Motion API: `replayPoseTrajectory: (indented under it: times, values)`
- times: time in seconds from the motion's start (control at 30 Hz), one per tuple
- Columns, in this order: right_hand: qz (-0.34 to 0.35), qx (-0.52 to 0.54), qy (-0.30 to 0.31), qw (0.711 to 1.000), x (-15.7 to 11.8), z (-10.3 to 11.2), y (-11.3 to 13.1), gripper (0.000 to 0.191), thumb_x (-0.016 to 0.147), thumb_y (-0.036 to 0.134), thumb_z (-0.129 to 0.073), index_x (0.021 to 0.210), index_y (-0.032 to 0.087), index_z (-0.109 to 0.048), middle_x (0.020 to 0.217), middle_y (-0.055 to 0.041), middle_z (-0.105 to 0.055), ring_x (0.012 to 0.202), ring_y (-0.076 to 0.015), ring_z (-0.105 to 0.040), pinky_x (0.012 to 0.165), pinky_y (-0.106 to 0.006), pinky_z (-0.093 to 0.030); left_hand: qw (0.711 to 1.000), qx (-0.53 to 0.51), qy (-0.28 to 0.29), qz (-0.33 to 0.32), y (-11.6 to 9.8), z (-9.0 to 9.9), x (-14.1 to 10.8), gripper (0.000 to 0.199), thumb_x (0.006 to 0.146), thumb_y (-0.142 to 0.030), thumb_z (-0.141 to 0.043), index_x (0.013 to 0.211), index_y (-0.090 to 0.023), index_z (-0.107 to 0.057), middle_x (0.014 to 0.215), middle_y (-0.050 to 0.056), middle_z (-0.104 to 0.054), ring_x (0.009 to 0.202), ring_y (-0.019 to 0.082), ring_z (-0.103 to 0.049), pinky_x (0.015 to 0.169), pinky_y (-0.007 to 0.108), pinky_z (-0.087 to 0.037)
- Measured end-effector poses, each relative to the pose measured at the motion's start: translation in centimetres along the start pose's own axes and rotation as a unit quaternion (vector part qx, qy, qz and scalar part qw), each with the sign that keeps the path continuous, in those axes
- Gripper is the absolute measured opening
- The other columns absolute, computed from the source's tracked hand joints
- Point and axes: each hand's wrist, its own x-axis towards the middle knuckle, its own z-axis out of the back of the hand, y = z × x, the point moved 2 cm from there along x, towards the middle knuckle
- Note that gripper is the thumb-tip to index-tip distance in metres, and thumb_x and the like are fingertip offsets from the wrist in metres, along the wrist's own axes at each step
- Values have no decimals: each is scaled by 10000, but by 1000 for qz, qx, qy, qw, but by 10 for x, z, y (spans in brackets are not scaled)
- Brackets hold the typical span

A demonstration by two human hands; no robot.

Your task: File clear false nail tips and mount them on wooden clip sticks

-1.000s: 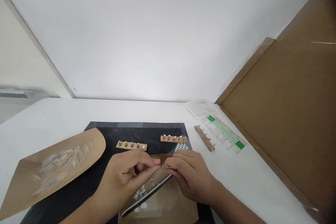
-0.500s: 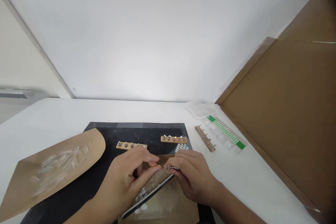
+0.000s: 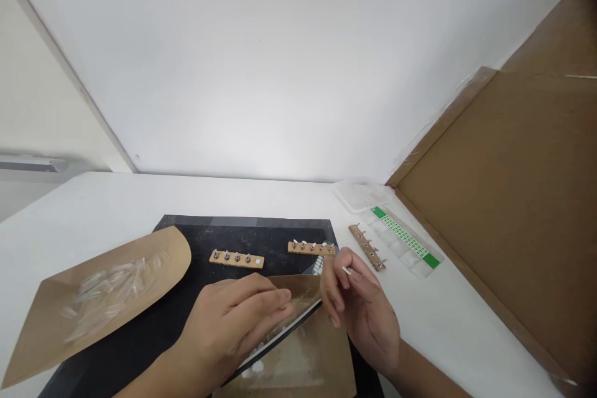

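My right hand (image 3: 361, 308) is raised, with a small narrow piece with a white edge (image 3: 346, 270) pinched between thumb and forefinger. Just left of it, my left hand (image 3: 240, 317) hangs over a brown paper piece (image 3: 321, 348), fingers pressed together; whether they hold anything is hidden. A dark-edged band (image 3: 284, 331) slants across this paper, and small white pieces (image 3: 255, 368) lie beside the band. Beyond my hands are two cork-coloured strips with metal posts: the left strip (image 3: 236, 259) has a white dot at its right end, and the right strip (image 3: 311, 248) carries white-topped posts.
A curved brown paper (image 3: 44, 317) at left bears many clear slivers (image 3: 116, 286). A black mat (image 3: 196, 289) lies beneath. At right are a third strip (image 3: 367, 247), a clear case with a green label (image 3: 405, 236) and a cardboard wall (image 3: 504, 186). White ovals (image 3: 318, 265) show by my right hand.
My hands have moved apart. The right hand has turned upward, showing the white-edged piece where metal showed before. My left fingers have closed downward, and the left strip's white dot is uncovered.
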Motion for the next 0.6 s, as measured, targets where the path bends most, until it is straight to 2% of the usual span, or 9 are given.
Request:
replayPoseTrajectory:
  times: [0.1, 0.23, 0.37, 0.5, 0.6]
  values:
    - [19, -42, 3, 999, -5, -2, 0, 294, 1116, 480, -464, 931, 260, -402, 765, 44, -513, 517, -111, -433, 550, -264, -369, 998, 47, 24, -25, -3, -1, 0, 288, 942, -138, -803, 1182, -227, -672, 920, 16, -826, 685, 136, -765, 653, 184, -588]
    - [44, -154, 33, 987, -11, -12, 1, 301, 1089, 425, -588, 1020, 295, -325, 920, 20, -536, 650, -136, -502, 631, -280, -456, 999, 42, 30, -1, -7, 0, 2, 140, 994, -203, -753, 1100, -246, -672, 871, -11, -825, 620, 124, -756, 634, 172, -585]
    - [33, -212, 18, 977, -9, -20, 2, 344, 1071, 370, -631, 1008, 299, -300, 934, 18, -573, 702, -139, -526, 658, -271, -497, 995, 37, 89, 34, -10, 0, 8, 31, 1009, -258, -740, 982, -272, -731, 826, -43, -838, 594, 126, -774, 544, 161, -541]
    - [45, -246, 29, 968, -8, -22, 1, 412, 982, 253, -709, 1014, 306, -301, 967, 14, -642, 726, -146, -555, 645, -261, -504, 996, 24, 89, 23, -11, 2, 8, 18, 1019, -283, -738, 1032, -287, -749, 888, -57, -861, 667, 135, -813, 614, 172, -581]
    - [50, -285, 39, 957, -10, -21, 1, 430, 923, 150, -716, 1017, 305, -326, 968, 13, -674, 742, -154, -564, 639, -259, -500, 995, 19, 93, 11, -9, 5, 2, 100, 1011, -267, -756, 1105, -284, -726, 935, -48, -863, 698, 135, -814, 662, 185, -597]
